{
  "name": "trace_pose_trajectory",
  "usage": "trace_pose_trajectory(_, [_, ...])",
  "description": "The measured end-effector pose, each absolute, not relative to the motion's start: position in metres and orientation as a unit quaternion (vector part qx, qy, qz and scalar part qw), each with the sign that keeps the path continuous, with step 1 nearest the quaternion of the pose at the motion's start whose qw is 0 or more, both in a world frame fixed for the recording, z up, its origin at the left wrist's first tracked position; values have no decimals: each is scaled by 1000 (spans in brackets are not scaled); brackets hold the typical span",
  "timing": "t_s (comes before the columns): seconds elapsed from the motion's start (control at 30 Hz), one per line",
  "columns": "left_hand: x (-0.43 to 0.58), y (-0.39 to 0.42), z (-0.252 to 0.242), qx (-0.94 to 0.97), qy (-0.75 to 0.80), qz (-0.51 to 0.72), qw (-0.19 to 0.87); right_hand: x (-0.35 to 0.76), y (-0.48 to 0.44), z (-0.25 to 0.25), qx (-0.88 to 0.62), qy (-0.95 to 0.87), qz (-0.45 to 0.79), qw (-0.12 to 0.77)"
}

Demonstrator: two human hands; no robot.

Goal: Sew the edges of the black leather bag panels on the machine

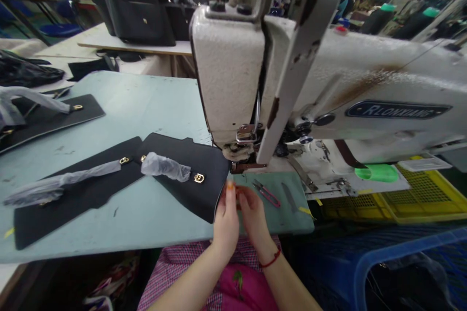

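Observation:
A black bag panel (175, 155) lies on the sewing table with its right end beside the needle area of the sewing machine (229, 68). It carries a plastic-wrapped handle (166, 167) on gold-coloured rings. My left hand (225, 226) pinches the panel's near right edge, thumb up. Close against it, my right hand (253, 214) has its fingers curled together at the same edge; what they hold is hidden. Thread snips (268, 194) with pink handles lie just right of my right hand. A second black panel (91, 180) with a wrapped handle lies to the left, meeting the first.
Another black panel (83, 109) lies at the table's far left. Finished-looking black bags (142, 22) stand on a bench behind. Below right are a blue basket (359, 262) and a yellow crate (426, 197). A green cylinder (377, 173) rests on the machine bed.

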State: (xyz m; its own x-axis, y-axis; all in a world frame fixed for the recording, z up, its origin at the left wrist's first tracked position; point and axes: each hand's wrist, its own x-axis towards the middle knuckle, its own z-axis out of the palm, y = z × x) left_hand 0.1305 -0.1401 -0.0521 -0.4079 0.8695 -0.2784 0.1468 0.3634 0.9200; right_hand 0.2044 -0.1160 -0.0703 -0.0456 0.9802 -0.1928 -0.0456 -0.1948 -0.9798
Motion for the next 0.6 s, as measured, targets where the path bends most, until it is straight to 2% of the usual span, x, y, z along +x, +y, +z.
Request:
trace_pose_trajectory(0.1, [95,-203,-81,401,678,470,398,204,-110,-57,-525,-453,541,476])
trace_pose_trajectory(0.17, [51,-232,-98,457,676,479,323,198,-104,-47,-512,-486,528,471])
trace_pose_trajectory(0.23, [1,-234,-103,559,664,431,246,186,-98,-37,-504,-526,509,458])
trace_pose_trajectory(0.37, [-71,-155,-77,788,555,249,89,160,-88,-28,-538,-553,431,467])
trace_pose_trajectory(0.47, [-85,-78,-46,872,452,189,-18,150,-87,-31,-554,-540,417,478])
trace_pose_trajectory(0.6, [-78,-15,-19,942,308,118,-68,144,-88,-37,-560,-514,429,489])
